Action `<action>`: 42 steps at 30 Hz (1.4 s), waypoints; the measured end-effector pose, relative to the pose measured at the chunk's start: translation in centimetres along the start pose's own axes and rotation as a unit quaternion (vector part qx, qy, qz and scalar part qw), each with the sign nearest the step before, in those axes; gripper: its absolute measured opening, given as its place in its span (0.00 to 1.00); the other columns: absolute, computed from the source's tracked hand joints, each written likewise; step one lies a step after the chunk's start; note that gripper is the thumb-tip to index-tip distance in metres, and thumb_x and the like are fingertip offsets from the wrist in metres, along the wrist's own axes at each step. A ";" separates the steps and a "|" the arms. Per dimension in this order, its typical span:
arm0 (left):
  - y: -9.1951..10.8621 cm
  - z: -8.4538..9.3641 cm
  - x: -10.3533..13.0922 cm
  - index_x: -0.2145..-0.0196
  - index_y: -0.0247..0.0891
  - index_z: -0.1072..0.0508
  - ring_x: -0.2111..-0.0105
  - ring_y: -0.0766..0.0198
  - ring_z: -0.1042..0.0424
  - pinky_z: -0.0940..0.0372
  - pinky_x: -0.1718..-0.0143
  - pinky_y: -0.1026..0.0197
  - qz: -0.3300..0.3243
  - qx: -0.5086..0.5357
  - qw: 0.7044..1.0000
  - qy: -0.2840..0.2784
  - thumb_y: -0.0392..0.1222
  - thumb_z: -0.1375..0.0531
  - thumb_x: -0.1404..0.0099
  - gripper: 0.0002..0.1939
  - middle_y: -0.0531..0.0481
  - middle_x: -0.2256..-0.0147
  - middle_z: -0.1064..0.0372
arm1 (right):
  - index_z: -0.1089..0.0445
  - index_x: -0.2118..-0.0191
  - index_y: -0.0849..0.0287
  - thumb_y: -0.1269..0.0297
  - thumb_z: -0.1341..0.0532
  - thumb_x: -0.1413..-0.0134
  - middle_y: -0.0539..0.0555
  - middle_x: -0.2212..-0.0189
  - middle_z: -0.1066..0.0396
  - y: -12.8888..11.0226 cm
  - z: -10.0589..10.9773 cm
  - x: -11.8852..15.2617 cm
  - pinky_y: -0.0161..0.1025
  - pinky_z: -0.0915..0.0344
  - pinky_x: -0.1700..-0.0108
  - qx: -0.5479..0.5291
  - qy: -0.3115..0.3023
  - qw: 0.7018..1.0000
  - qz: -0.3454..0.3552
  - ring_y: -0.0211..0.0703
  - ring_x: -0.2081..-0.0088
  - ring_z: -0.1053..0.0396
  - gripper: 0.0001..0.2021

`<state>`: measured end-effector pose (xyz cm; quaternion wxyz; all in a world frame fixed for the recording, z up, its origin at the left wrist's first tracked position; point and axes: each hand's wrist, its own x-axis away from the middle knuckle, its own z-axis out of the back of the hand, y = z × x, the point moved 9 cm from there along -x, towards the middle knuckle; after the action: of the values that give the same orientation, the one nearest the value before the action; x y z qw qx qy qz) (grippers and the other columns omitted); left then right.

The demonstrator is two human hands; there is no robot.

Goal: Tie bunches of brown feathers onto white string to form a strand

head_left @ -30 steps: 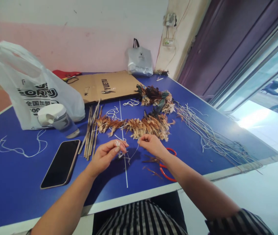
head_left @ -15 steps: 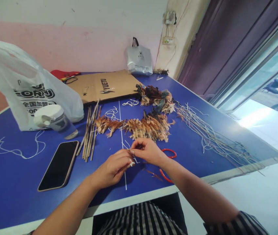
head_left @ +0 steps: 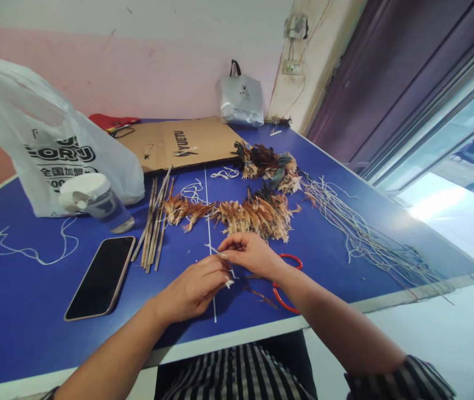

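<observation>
My left hand [head_left: 195, 286] is closed above the near part of the table, and a short white string [head_left: 229, 282] sticks out from its fingers. My right hand [head_left: 250, 254] pinches at the left fingertips, where a white end shows just beyond; the fingers hide most of what is held. Beyond the hands lies a row of brown feathers [head_left: 257, 216], with a smaller feather bunch [head_left: 186, 210] to its left. Red-handled scissors [head_left: 289, 303] lie partly under my right forearm, near a loose brown feather [head_left: 262, 297].
Several thin sticks [head_left: 153, 228], a phone [head_left: 101, 278], a lidded cup [head_left: 99, 203] and a white plastic bag [head_left: 65, 150] stand or lie left. Flat cardboard [head_left: 157, 144], a silver bag [head_left: 242, 100] and dark feathers [head_left: 262, 161] are farther back. Loose strings [head_left: 362, 239] spread rightward.
My hands stay together, with slight finger movement; the right fingertips have shifted a little left. The white end below the left fingers hangs slightly lower. The view has tilted slightly.
</observation>
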<state>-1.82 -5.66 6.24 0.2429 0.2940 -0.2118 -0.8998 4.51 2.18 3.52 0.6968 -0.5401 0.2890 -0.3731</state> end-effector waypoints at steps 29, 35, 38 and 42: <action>-9.6 -0.6 3.9 0.63 0.34 0.24 0.65 0.63 0.29 0.38 0.58 0.60 0.376 0.498 0.702 0.343 0.42 0.38 0.45 0.13 0.44 0.64 0.26 | 0.32 0.75 0.62 0.58 0.38 0.53 0.50 0.76 0.30 1.9 -1.7 -0.2 0.36 0.42 0.62 -0.256 0.013 0.966 -0.029 0.35 0.72 0.36 0.11; -9.4 -0.7 3.7 0.59 0.35 0.25 0.64 0.61 0.28 0.37 0.59 0.60 0.364 0.513 0.696 0.346 0.41 0.38 0.45 0.15 0.42 0.62 0.26 | 0.32 0.76 0.63 0.59 0.38 0.54 0.50 0.78 0.31 1.7 -2.7 -0.5 0.36 0.41 0.64 -0.239 0.035 0.970 -0.040 0.34 0.74 0.36 0.11; -9.3 -0.8 3.7 0.58 0.34 0.25 0.65 0.61 0.28 0.37 0.59 0.60 0.362 0.518 0.695 0.344 0.41 0.38 0.45 0.16 0.41 0.62 0.26 | 0.32 0.76 0.64 0.59 0.38 0.55 0.50 0.80 0.31 2.3 -3.1 -0.7 0.36 0.40 0.65 -0.266 0.040 0.961 -0.059 0.34 0.76 0.36 0.12; -9.1 -0.9 3.5 0.58 0.34 0.25 0.66 0.61 0.28 0.37 0.58 0.59 0.359 0.528 0.690 0.340 0.41 0.38 0.45 0.17 0.41 0.63 0.26 | 0.32 0.76 0.64 0.58 0.37 0.57 0.50 0.80 0.31 3.0 -3.5 -1.0 0.35 0.40 0.68 -0.308 0.034 0.948 -0.075 0.33 0.77 0.37 0.12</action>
<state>-6.60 -0.65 -0.73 0.4075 0.5616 -0.6441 -0.3221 1.78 1.50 -0.23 0.4560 -0.7358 0.3722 -0.3350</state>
